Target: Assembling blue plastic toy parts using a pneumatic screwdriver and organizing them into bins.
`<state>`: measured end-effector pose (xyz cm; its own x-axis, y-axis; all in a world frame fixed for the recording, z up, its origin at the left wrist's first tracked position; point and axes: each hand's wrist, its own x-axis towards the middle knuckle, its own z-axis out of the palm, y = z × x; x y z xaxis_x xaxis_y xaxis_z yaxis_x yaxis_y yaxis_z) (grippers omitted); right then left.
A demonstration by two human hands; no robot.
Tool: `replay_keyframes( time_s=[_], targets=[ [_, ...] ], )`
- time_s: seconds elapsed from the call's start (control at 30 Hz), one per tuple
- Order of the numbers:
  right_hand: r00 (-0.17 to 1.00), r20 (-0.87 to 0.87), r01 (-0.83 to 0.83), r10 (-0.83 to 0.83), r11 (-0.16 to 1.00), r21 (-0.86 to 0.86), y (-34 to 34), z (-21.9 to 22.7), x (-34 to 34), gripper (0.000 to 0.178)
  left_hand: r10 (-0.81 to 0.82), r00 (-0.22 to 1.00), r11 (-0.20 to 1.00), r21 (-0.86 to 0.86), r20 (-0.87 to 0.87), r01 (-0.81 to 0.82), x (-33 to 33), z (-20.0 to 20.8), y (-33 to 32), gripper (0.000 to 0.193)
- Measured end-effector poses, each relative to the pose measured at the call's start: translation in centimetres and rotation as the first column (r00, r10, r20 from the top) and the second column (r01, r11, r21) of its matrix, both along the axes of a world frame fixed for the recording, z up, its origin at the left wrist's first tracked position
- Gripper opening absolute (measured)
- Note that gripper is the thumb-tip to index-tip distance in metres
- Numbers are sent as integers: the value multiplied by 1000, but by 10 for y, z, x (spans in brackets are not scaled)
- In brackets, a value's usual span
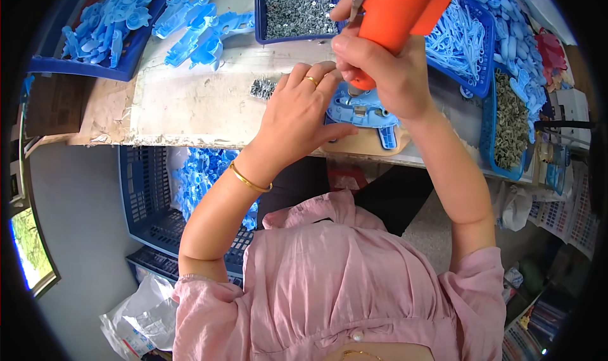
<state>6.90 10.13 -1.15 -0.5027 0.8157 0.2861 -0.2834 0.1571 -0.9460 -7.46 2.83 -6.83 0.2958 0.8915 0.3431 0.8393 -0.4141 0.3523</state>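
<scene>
My right hand (pixel 392 73) is wrapped round an orange power screwdriver (pixel 396 12), held upright with its tip pointing down. Below the tip lies a blue plastic toy-like part (pixel 364 115) with a short leg sticking out toward me, set on a tan board (pixel 354 147). My left hand (pixel 297 107) spans the part's left end, thumb along the near edge and fingers at the far side, holding it. Those fingertips are partly hidden beside the screwdriver. A small heap of metal screws (pixel 262 88) lies just left of my left hand.
A bin of small metal pieces (pixel 301 9) stands at the back. Blue plastic parts fill a left tray (pixel 81 68) and lie loose (pixel 206 35) on the table. To the right are a basket of thin blue pieces (pixel 459 38) and a metal-clip tray (pixel 510 120). A crate (pixel 142 196) sits below.
</scene>
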Motion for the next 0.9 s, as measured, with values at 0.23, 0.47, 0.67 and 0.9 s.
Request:
replay_keyframes(
  time_s=[0.23,0.47,0.67,0.9],
  targets=[
    [999,-45,30,-29,999,24,11,-16,-7,22,25,999,1000,15,45,-25,2,-12,0,67],
    [998,-40,50,-48,998,33,10,-17,-7,22,18,997,1000,19,79,-20,2,-16,1,67],
    [999,-49,-7,-1,987,-161,6,-8,-4,28,16,997,1000,-1,79,-16,2,-15,2,68],
    [989,-13,150,-150,970,190,2,-29,-11,16,25,999,1000,-9,45,-24,1,-20,0,71]
  ],
)
